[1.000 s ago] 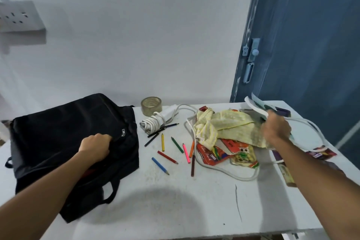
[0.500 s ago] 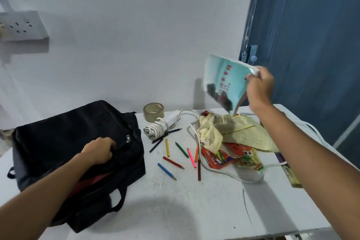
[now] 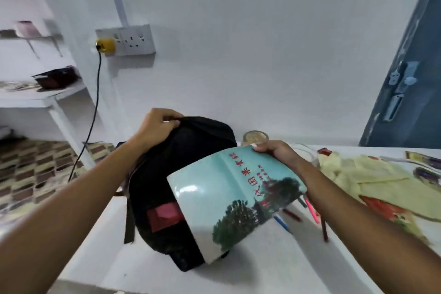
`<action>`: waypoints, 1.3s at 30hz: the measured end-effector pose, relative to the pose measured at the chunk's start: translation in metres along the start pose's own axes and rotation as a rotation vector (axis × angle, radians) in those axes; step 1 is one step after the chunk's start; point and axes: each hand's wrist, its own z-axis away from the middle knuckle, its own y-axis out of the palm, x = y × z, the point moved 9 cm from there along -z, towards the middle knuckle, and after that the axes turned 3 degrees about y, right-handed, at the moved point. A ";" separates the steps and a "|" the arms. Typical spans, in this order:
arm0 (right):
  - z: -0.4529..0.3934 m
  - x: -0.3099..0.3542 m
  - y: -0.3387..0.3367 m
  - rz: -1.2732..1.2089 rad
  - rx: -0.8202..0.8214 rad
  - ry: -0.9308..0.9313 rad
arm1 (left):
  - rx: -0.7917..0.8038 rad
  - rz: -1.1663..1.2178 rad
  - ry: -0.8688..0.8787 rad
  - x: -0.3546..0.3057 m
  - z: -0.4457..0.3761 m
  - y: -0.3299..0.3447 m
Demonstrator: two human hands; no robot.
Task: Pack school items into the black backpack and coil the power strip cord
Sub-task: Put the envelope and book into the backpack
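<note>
The black backpack [image 3: 191, 150] stands on the white table [image 3: 274, 270], its top edge pulled up by my left hand [image 3: 158, 124], which grips the fabric. A red item [image 3: 164, 218] shows inside its opening. My right hand [image 3: 276, 153] holds a turquoise book [image 3: 229, 200] with red characters and trees on its cover, tilted over the backpack's front. Several coloured pencils [image 3: 310, 210] lie on the table just right of the book. The power strip and most of its cord are hidden behind the book and my right arm.
A yellow cloth [image 3: 365, 174] and printed packets [image 3: 386, 212] lie at the table's right. A tape roll [image 3: 255, 137] stands behind the book. On the wall are a socket [image 3: 130, 40] with a yellow plug and black cable. Shelves stand left, a blue door [image 3: 410, 79] right.
My right hand brought the book down from mid-air and left to the backpack. My left hand raised the bag's top edge. The view swung left.
</note>
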 end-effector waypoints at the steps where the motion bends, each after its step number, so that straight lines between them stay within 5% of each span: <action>1: -0.006 -0.012 0.009 0.019 -0.003 0.063 | -0.034 -0.009 0.026 -0.005 -0.003 -0.012; 7: -0.048 -0.054 0.025 0.002 -0.190 0.170 | -0.053 -0.082 0.201 -0.046 0.002 -0.031; 18: -0.115 -0.085 0.022 -0.529 -0.509 -0.225 | -0.016 -0.088 0.270 -0.062 0.010 -0.041; 23: -0.121 -0.094 0.058 -0.003 -0.413 -0.094 | 0.003 -0.056 0.271 -0.056 0.010 -0.036; 26: -0.123 -0.076 0.060 0.312 -0.500 -0.156 | 0.018 -0.037 0.279 -0.057 0.009 -0.033; 31: -0.129 -0.068 0.043 0.212 -0.598 -0.058 | 0.045 0.006 0.276 -0.054 0.009 -0.029; 35: -0.130 -0.064 0.049 0.073 -0.638 -0.153 | 0.064 0.025 0.285 -0.052 0.011 -0.026; 39: -0.126 -0.051 0.062 0.640 -0.776 -0.180 | 0.047 0.038 0.284 -0.049 0.008 -0.030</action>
